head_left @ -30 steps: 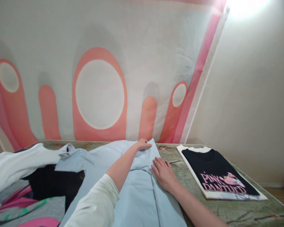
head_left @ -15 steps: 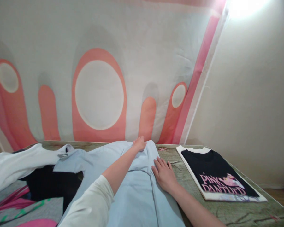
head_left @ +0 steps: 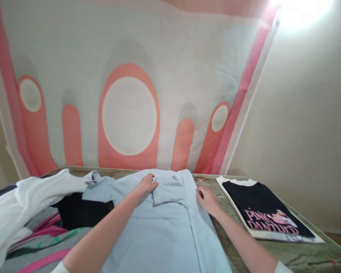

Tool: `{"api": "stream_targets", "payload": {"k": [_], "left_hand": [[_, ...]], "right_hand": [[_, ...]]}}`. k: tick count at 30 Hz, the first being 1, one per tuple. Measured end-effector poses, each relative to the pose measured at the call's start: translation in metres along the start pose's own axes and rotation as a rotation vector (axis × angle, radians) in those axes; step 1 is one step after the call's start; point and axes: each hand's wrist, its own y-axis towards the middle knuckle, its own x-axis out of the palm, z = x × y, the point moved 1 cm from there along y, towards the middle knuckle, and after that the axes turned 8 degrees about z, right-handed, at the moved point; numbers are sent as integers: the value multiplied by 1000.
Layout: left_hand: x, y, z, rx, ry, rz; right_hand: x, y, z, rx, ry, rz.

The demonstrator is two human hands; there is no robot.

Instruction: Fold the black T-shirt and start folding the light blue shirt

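A light blue short-sleeved shirt (head_left: 150, 227) is spread on the wood-patterned table, its right side folded inward in a long strip. The folded sleeve (head_left: 169, 191) lies across the upper part of the shirt and points left. My left hand (head_left: 147, 184) rests at the sleeve's left end, with thumb and finger apart. At the shirt's right folded edge, my right hand (head_left: 208, 200) has its thumb and forefinger curled together on the fabric. Its other fingers are partly hidden.
Left of the shirt lies a loose heap: a white garment (head_left: 25, 204), black cloth (head_left: 82, 212) and grey cloth with pink and green (head_left: 51, 242). A black printed T-shirt (head_left: 261, 201) lies folded on white clothing at the right of the table (head_left: 227, 227). A patterned backdrop (head_left: 216, 57) stands behind.
My left hand has moved left from the shirt's upper right, and the sleeve now lies flatter, pointing left. My right hand has gone from lying flat to curling at the edge. The view has shifted slightly.
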Motion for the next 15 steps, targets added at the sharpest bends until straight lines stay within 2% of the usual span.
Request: {"api": "stream_targets", "payload": {"k": [3, 8, 15], "left_hand": [[7, -9, 3, -124, -254, -26], [19, -12, 8, -239, -594, 30], [12, -23, 19, -397, -1146, -154]], "right_hand": [[7, 29, 7, 113, 109, -22], [23, 81, 9, 256, 74, 11], [39, 119, -2, 343, -82, -3]]}}
